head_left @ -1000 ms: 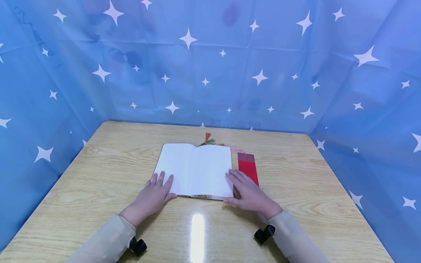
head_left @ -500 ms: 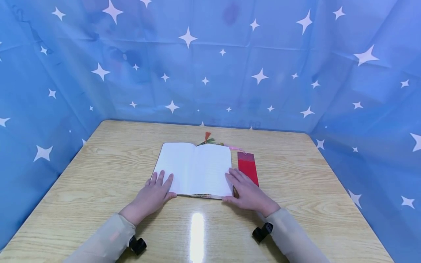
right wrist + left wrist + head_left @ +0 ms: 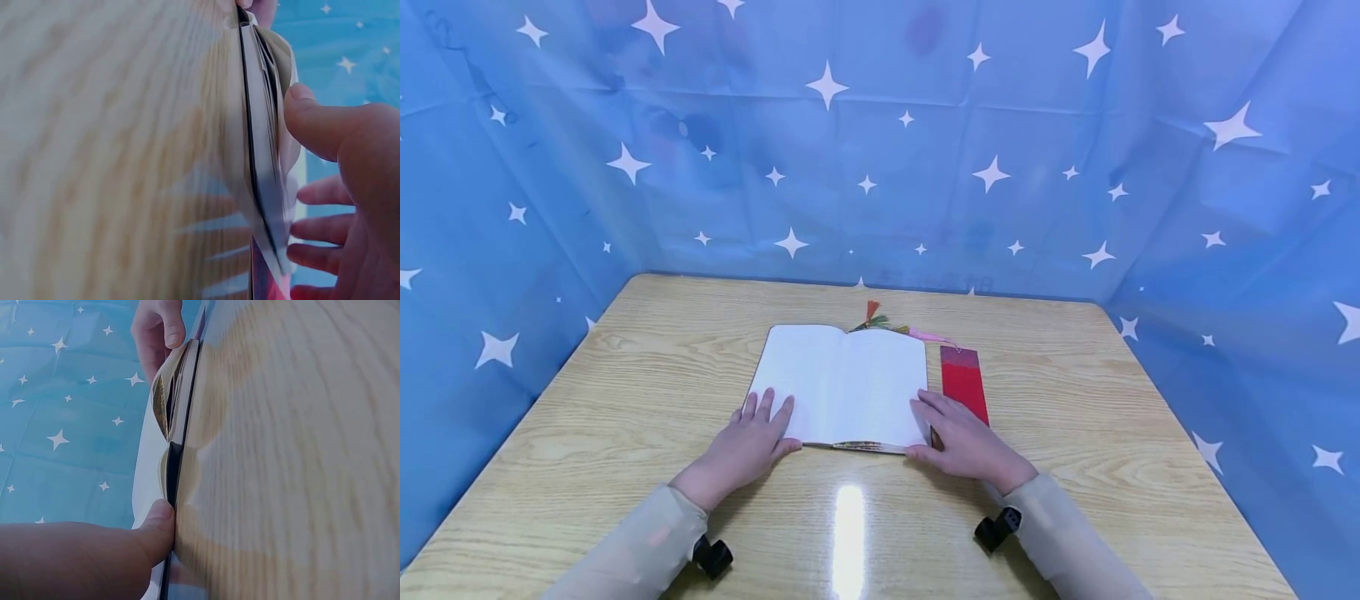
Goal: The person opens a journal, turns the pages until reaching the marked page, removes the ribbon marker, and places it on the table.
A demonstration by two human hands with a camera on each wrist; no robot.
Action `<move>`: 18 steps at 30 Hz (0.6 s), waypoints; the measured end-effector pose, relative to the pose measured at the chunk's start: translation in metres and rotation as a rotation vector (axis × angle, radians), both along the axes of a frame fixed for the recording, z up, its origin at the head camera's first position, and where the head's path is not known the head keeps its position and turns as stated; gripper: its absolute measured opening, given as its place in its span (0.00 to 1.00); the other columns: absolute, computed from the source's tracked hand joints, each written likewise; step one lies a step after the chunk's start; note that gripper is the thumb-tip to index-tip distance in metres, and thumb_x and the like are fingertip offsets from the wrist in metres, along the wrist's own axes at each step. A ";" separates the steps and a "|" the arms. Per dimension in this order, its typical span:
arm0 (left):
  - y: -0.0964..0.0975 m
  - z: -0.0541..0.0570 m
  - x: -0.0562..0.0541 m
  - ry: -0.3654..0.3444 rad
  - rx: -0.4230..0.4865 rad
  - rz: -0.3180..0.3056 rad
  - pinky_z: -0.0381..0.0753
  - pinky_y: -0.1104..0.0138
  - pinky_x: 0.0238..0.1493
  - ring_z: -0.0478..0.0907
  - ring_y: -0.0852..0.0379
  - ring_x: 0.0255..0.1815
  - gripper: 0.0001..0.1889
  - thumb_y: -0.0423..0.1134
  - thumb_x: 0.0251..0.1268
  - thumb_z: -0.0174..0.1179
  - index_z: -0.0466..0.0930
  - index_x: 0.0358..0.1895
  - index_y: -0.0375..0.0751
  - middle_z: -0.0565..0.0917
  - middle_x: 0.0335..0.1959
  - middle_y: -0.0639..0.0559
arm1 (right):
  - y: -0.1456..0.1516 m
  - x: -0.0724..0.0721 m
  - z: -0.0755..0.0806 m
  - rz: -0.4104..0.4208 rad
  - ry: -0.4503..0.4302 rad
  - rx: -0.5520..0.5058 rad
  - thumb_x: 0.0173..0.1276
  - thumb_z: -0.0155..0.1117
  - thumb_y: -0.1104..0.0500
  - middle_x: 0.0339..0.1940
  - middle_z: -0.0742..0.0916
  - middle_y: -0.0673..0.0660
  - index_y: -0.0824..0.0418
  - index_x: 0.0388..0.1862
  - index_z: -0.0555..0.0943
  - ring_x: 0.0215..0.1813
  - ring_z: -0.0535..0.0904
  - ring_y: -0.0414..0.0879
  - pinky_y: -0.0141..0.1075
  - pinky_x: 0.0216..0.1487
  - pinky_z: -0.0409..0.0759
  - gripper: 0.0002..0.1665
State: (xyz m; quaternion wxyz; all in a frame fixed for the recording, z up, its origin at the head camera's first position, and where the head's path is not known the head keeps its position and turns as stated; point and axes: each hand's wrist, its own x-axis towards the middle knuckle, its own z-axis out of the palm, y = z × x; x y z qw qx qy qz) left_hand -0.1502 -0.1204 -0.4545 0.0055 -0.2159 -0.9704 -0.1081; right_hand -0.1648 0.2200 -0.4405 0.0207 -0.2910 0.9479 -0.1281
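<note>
Hanging behind the left, far and right edges of the wooden table [image 3: 1150, 467], a blue backdrop [image 3: 917, 212] carries white four-pointed stars; on the left, a pale sleeve [image 3: 632, 542] with a small black device [image 3: 713, 558] at its cuff leads to the left hand [image 3: 747, 446], its grip wide and holding nothing, fingers spread straight on the book [image 3: 808, 383] at its near left corner, thumb at its near edge; the book lies spread at two white pages, set in from the table's far edge and roughly midway between its left and right edges; an orange tassel [image 3: 872, 311] and a green tassel [image 3: 877, 321] poke out past its far edge; thin patterned inserts [image 3: 161, 409] show at its near edge, under the bowed right-hand page; a pink cord [image 3: 931, 337] runs from near its far right corner to a red card [image 3: 964, 383] just beside its right edge; the right hand [image 3: 962, 435], likewise wide and clasping nothing, has its fingers extended at the book's right edge and its thumb on the near edge; a second black device [image 3: 997, 530] sits at that cuff.
</note>
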 end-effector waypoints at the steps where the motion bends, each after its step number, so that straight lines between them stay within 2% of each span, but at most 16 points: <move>1: 0.000 0.000 0.000 -0.004 -0.002 0.000 0.63 0.37 0.55 0.55 0.23 0.63 0.34 0.56 0.67 0.49 0.62 0.67 0.33 0.59 0.64 0.23 | 0.000 0.000 0.000 -0.002 -0.001 0.002 0.55 0.63 0.34 0.70 0.65 0.59 0.59 0.70 0.64 0.69 0.59 0.53 0.49 0.65 0.61 0.50; 9: 0.001 0.005 -0.001 -0.051 -0.018 0.018 0.62 0.38 0.56 0.54 0.24 0.64 0.36 0.58 0.67 0.49 0.61 0.68 0.35 0.58 0.65 0.24 | -0.004 0.002 0.002 0.008 0.024 -0.001 0.58 0.60 0.33 0.67 0.69 0.59 0.56 0.68 0.67 0.68 0.62 0.54 0.50 0.65 0.62 0.44; 18: 0.007 0.009 -0.001 -0.085 0.007 0.063 0.57 0.39 0.60 0.52 0.27 0.66 0.41 0.66 0.65 0.41 0.61 0.68 0.35 0.57 0.67 0.26 | -0.011 0.002 0.010 0.042 0.055 -0.057 0.64 0.53 0.35 0.63 0.75 0.56 0.56 0.65 0.70 0.63 0.69 0.52 0.50 0.65 0.62 0.37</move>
